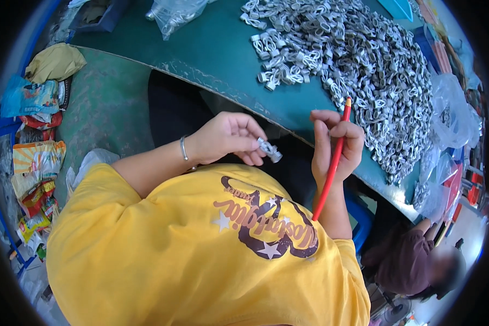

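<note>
My left hand [225, 138] pinches a small grey metal piece [270, 150] with looped parts and a ribbed, round end between thumb and fingers, in front of my body. My right hand [339, 149] is closed around a slim red rod [331, 179], which looks like a screwdriver or pen and has a brass-coloured tip pointing up and away. The rod stays apart from the piece. Beyond my right hand, a big heap of similar grey looped pieces [375, 70] covers the right part of the green table [217, 54].
A clear bag of metal pieces [176, 13] and a dark blue bin [98, 15] lie at the far left. Plastic bags [451, 111] hang at the table's right end. Another person [407, 266] sits at the lower right. Coloured wrappers [35, 157] are piled at the left.
</note>
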`<state>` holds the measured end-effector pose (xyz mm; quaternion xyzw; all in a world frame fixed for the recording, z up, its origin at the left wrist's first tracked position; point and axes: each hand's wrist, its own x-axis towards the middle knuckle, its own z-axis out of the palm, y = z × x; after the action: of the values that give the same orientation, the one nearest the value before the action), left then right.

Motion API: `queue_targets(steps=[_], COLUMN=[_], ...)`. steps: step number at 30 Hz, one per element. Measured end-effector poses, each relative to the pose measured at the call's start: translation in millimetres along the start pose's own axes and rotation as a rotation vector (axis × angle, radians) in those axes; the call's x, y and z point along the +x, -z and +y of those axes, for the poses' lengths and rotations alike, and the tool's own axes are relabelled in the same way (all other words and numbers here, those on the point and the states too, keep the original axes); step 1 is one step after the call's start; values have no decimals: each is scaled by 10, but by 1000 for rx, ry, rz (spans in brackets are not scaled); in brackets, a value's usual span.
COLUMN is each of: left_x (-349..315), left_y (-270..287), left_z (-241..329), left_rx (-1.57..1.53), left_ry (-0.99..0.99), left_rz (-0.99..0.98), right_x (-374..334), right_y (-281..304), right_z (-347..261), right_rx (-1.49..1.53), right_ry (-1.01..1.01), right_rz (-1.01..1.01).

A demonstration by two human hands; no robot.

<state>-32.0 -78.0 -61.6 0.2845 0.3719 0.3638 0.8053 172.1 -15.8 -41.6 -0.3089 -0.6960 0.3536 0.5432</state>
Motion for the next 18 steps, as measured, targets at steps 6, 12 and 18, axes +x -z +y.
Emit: queue_targets(steps=[6, 12, 18], left_x=[93, 87, 105], left_y=[187, -11, -198], left_z=[-269, -27, 264], left_rx=[84, 602, 441], left_ry=[-24, -47, -373], left_rz=[149, -5, 23], right_x=[433, 472, 278], right_y=[-239, -305, -101], right_z=[47, 157, -39], right_rx=[-417, -556, 301], right_ry=[329, 264, -445], right_rz=[-151, -151, 38])
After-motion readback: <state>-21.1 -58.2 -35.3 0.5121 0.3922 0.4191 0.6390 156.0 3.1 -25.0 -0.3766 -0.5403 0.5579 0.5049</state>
